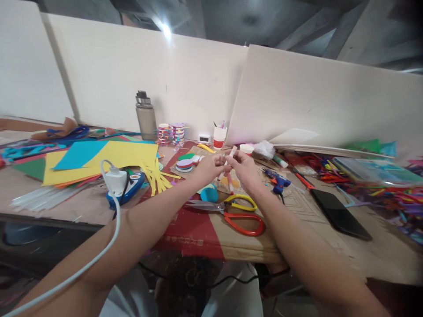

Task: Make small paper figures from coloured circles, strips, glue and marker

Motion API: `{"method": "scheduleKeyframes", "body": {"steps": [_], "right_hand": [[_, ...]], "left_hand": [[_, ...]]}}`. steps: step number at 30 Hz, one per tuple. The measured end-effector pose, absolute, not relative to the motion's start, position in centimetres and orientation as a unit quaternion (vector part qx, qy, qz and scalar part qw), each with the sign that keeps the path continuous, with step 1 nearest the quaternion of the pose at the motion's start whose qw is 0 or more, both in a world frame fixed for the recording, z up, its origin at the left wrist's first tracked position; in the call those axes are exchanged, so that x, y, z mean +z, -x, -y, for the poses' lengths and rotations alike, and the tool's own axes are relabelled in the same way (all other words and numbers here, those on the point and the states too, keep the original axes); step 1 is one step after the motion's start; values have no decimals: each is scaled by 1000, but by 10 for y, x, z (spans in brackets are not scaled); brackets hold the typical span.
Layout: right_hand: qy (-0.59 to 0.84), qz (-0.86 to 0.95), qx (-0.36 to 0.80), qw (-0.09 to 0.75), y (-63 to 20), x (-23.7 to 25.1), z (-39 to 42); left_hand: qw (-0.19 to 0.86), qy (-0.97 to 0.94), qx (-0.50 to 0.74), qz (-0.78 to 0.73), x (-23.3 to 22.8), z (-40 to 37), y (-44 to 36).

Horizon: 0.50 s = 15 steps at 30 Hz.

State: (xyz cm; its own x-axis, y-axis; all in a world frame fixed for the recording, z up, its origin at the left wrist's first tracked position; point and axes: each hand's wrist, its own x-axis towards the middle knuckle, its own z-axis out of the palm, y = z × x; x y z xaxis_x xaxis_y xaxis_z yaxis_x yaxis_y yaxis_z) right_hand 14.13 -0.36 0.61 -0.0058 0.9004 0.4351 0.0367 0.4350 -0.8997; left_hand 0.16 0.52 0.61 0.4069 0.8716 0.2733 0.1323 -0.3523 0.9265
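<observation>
My left hand [211, 167] and my right hand [245, 169] meet over the middle of the table. Both have their fingers pinched round a slim whitish stick [233, 151], whose kind I cannot make out. Its lower part is partly hidden by the fingers. Just below lies a red-and-white pen-like piece [230, 185]. Nearer to me rest scissors [243, 224] with one yellow and one red handle loop, blades pointing left. A blue paper disc [209, 193] lies beside them. Left of my left hand is a stack of round paper discs [184, 165].
Coloured paper sheets [132, 154] and a blue power strip [134, 187] are at left, with a white cable crossing my left forearm. A bottle [146, 116] and a paper cup [219, 137] stand behind. At right are a glue gun [277, 179] and a phone [340, 213].
</observation>
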Motion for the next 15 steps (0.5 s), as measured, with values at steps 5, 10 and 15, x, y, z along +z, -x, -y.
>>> {"method": "scheduleKeyframes", "body": {"steps": [5, 10, 15], "right_hand": [[477, 623, 272, 557, -162, 1, -12], [638, 687, 97, 334, -184, -1, -20], [683, 705, 15, 191, -188, -13, -24]], "left_hand": [[331, -739, 436, -394, 13, -12, 21], [242, -695, 495, -462, 30, -18, 44], [251, -648, 530, -486, 30, -26, 53]]}}
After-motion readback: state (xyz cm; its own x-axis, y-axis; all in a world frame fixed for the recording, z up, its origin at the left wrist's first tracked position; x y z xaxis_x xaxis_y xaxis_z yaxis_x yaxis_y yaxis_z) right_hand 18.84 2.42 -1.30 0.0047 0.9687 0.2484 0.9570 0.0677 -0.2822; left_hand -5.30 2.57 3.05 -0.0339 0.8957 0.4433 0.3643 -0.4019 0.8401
